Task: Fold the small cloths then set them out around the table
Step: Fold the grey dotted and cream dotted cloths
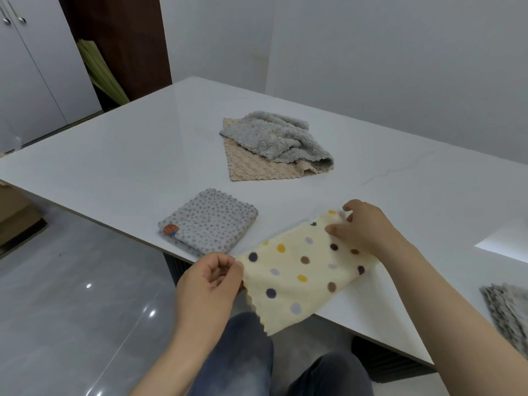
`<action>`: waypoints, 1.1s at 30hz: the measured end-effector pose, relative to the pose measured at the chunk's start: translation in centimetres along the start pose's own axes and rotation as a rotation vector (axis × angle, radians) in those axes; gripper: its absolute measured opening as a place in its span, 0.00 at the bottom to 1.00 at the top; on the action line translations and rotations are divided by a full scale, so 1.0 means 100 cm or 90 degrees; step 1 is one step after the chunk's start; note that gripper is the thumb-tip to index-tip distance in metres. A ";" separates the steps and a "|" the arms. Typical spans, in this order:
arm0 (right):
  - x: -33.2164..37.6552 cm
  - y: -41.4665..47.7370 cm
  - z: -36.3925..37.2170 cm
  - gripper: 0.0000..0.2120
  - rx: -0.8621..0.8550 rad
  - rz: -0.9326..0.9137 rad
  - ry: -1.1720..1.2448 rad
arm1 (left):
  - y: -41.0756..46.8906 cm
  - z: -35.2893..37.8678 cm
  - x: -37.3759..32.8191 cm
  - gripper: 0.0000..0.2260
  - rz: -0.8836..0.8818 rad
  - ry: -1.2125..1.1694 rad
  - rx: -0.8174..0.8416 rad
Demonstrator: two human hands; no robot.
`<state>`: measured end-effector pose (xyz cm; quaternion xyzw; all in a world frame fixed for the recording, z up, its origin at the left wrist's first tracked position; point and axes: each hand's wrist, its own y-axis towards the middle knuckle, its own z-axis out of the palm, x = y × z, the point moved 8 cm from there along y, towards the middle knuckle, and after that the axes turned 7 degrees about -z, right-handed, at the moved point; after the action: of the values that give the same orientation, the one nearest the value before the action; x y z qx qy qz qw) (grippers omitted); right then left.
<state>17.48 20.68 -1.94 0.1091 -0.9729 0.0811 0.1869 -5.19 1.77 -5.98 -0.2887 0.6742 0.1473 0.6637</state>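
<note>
Head cam looking down at a white table (120, 155): the cream polka-dot cloth (303, 267) is stretched across the near edge, with its lower corner hanging off over the person's lap. Left hand (208, 284) has its fingers curled and is pinching the cloth's left edge, right hand (363, 227) is pinching the far right corner against the tabletop. Just to the left sits a grey dotted cloth (208, 222), already folded into a neat square near the edge. Further back, mid-table, a crumpled grey fluffy cloth (274, 135) lies on top of a flat beige cloth (254, 165). Another grey patterned cloth (508, 312) peeks in at the right edge, too cut off to say much.
</note>
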 end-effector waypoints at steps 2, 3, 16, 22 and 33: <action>-0.002 0.003 -0.002 0.12 0.015 0.008 0.027 | 0.000 -0.001 -0.003 0.08 0.007 0.010 0.000; -0.001 0.004 -0.002 0.13 0.023 0.002 0.055 | 0.001 -0.002 -0.005 0.08 0.011 0.013 -0.002; 0.010 -0.045 -0.084 0.17 -0.318 -0.184 0.397 | 0.017 -0.022 -0.066 0.08 0.108 -0.115 -0.049; 0.015 -0.069 -0.097 0.22 -0.432 -0.253 0.383 | 0.015 -0.023 -0.085 0.04 0.218 0.008 -0.160; 0.007 -0.091 -0.107 0.22 -0.512 -0.188 0.380 | -0.012 -0.010 -0.113 0.03 0.380 0.143 -0.178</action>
<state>22.75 13.92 9.17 0.1371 -0.8057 -0.2984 0.4929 -5.83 2.42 5.44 -0.1815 0.7710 0.3931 0.4670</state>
